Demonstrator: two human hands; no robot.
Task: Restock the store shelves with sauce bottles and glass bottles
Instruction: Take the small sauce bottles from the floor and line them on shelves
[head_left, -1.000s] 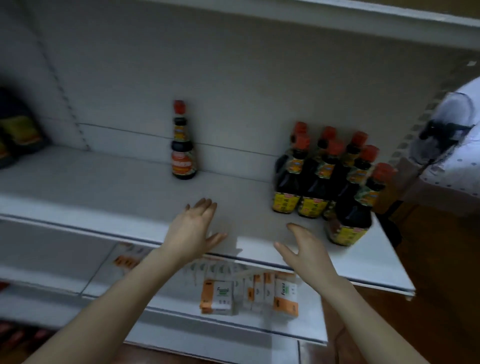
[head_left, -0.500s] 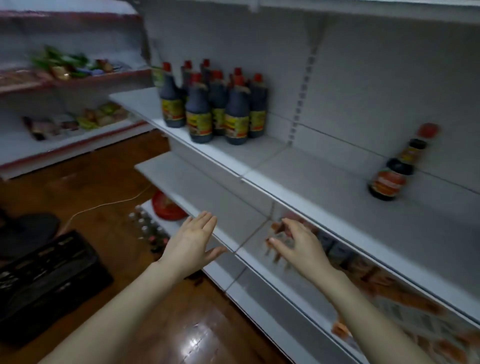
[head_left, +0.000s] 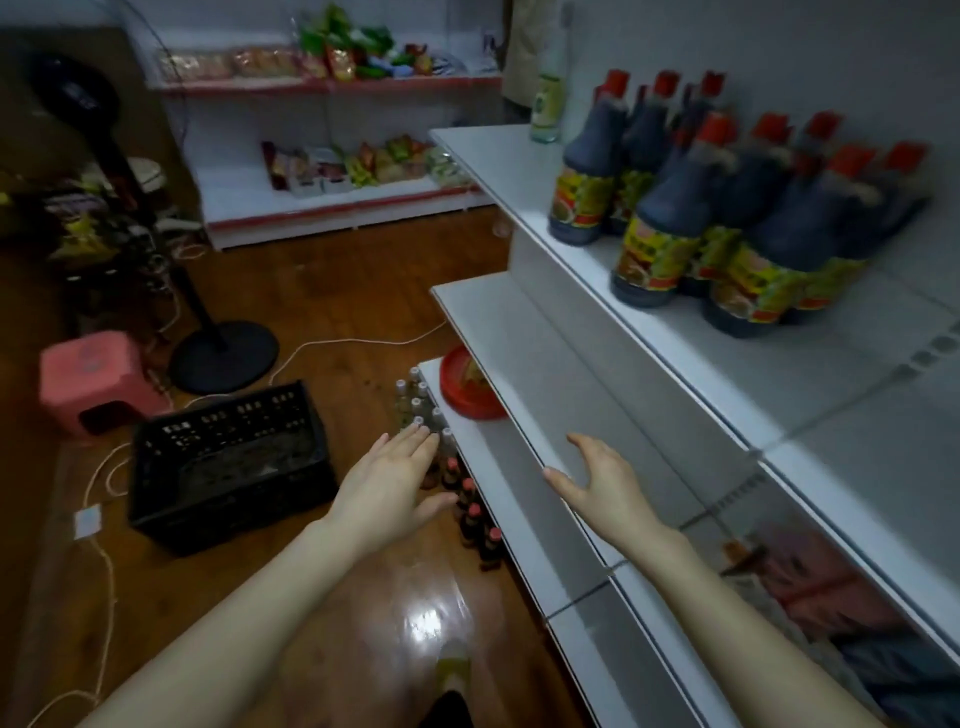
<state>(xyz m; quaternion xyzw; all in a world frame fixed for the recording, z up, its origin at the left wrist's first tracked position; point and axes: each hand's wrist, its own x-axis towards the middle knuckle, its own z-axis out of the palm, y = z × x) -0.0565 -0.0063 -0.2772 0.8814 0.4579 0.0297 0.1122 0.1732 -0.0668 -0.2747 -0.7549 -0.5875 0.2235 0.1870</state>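
- Two hands are in view, both released and grasping nothing: the left hand (head_left: 395, 483) is flat with its fingers straight, and the right hand (head_left: 602, 483) is spread with its fingers loosely bent.
- The left hand hangs above the floor bottles. The right hand is over the front edge of the middle shelf (head_left: 519, 332); whether it touches the edge I cannot tell.
- Three shelf levels run along the right side, from 5 o'clock up to 1 o'clock.
- Large sauce bottles (head_left: 654, 249): at least eight red caps can be counted. They stand upright in a tight group on the top shelf (head_left: 493, 156), at 2 o'clock from the hands. They are blurred, so the count is not exact.
- One pale glass bottle (head_left: 548, 98) stands alone at the far end of that shelf, at 12 o'clock from the sauce group.
- Clear glass bottles (head_left: 415, 402): about seven silver caps, clustered on the floor against the lowest shelf, at 12 o'clock from the left hand.
- Small dark bottles (head_left: 470, 512): about four red caps, in a row on the floor at 4 o'clock from the left hand.
- One red round lid (head_left: 465, 387) lies on the lowest shelf.
- One black crate (head_left: 228, 462) is at 9 o'clock from the left hand, and one pink stool (head_left: 88, 379) is at 10 o'clock.
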